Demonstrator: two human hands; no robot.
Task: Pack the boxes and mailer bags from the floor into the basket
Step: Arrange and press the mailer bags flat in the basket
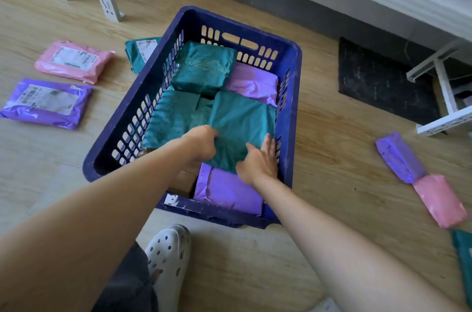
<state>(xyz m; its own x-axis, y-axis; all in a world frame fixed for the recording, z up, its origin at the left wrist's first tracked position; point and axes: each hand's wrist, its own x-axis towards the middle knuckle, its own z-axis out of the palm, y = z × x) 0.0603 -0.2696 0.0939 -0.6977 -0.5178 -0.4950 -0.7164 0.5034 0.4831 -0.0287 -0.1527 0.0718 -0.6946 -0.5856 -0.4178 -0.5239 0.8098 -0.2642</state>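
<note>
The blue basket (293, 107) is sitting on the wooden floor (319, 158). Both grips are sitting inside it, near the front.

The left grip (201, 143) is curling its fingers over the left edge of the top teal bag (240, 120) and pinching it. The right grip (258, 158) is lying flat on the bag's near right corner, with fingers straight and thumb spread out.

The top teal bag is resting inside the basket, on top of other things. Behind it, a back teal bag (204, 69) and a pale purple bag (252, 81) are lying side by side. A side teal bag (171, 117) is lying to its left. A bright purple bag (227, 189) is sitting at the near end, beside a brown box (184, 180).

More bags are lying on the floor. A left pink bag (74, 60) and a left purple bag (46, 102) are well apart from the basket. A floor teal bag (141, 52) is lying just beside the basket's left wall. On the right, a right purple bag (398, 158) is touching a right pink bag (439, 199).
</note>
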